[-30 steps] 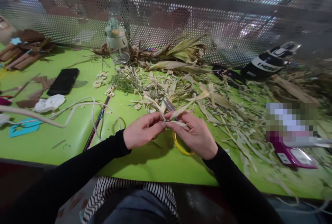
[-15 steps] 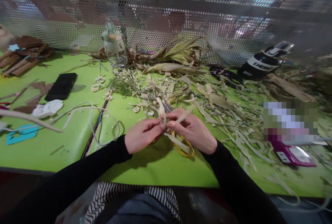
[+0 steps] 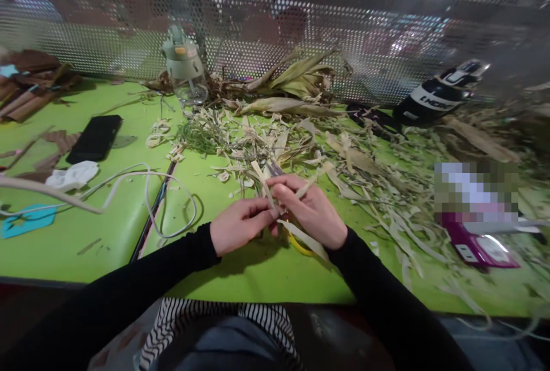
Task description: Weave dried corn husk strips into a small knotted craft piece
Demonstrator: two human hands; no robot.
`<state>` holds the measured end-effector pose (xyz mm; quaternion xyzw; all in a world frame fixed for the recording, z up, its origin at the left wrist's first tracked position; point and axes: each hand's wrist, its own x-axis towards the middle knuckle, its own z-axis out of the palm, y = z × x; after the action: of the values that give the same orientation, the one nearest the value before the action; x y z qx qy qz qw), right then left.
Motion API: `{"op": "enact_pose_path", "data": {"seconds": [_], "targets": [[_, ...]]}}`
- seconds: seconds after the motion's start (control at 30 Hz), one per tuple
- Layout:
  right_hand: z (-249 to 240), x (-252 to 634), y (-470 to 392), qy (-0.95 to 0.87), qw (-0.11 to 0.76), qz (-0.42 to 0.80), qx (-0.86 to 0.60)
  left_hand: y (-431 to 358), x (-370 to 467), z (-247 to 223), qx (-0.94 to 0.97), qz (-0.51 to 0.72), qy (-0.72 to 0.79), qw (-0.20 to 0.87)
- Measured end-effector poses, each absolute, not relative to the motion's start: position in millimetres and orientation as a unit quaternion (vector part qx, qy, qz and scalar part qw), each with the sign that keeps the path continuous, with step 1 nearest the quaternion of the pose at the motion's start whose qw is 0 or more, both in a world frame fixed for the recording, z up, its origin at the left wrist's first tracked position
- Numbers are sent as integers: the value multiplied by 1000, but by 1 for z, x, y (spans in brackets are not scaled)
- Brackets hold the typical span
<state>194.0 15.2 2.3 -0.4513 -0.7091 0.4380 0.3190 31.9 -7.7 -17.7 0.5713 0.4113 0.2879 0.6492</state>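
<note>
Pale strips of dried corn husk stick up between my hands, over the front of the green table. My left hand is closed, thumb and forefinger pinching the strips near their lower part. Close on its right, my right hand also has its fingers closed around husk; one long strip trails down toward its wrist. Partly hidden beneath the right hand lie scissors with yellow handles. Behind the hands spreads a heap of shredded husk.
A clear bottle with a grey-green lid and whole husks stand near the perforated metal screen. To the right are a black bottle and a purple device. A phone and white cable lie left.
The husk strip between my hands now leans left, and my right fingers have shifted over it. My right hand covers more of the yellow scissor handles. The view has shifted slightly.
</note>
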Motion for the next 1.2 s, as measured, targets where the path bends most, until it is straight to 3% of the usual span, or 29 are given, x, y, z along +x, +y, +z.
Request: {"op": "enact_pose_path", "data": {"seconds": [0.2,0.43,0.8,1.03,1.2], "targets": [[11,209,18,-789,248,313,-466,-3,28,-16,426,402,395,708],[17,209,15,-781,291,304,-461,-7,27,-9,477,374,393,691],[15,217,16,-781,270,367,-427,-10,30,-17,481,442,373,659],[8,209,13,-798,399,200,-404,-12,32,-17,491,398,365,683],[1,202,8,-770,428,197,-430,-14,33,-18,441,444,396,672]]}}
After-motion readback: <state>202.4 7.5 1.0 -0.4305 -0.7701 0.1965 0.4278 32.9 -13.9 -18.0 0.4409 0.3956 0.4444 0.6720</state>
